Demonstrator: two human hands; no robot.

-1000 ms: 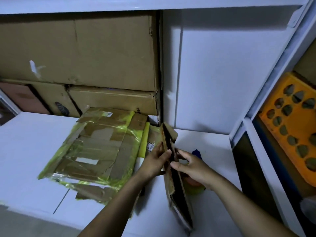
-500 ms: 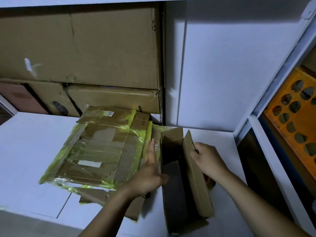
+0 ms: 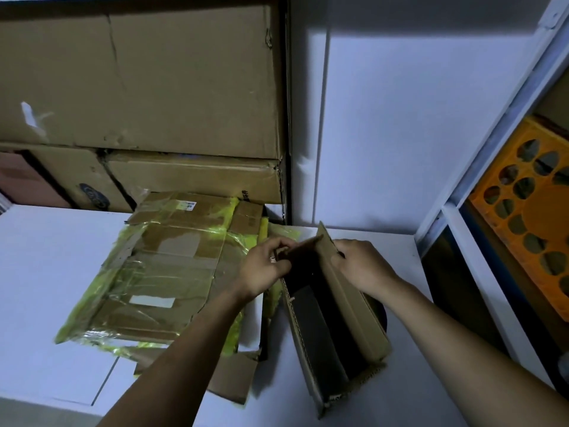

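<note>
There is only one camera. It sits on the person's head and looks forward and down. It is close. Both arms come in from the bottom of the frame. The left hand [image 3: 264, 268] and right hand [image 3: 361, 266] meet at a small box [image 3: 345, 306] near the middle. The white table [image 3: 46, 272] fills the lower left. Big boxes [image 3: 138, 81] fill the upper left.

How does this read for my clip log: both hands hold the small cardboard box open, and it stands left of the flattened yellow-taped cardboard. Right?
Not quite. In the head view the small cardboard box stands right of the flattened yellow-taped cardboard, not left. The rest holds: the left hand and the right hand both hold it open.
</note>
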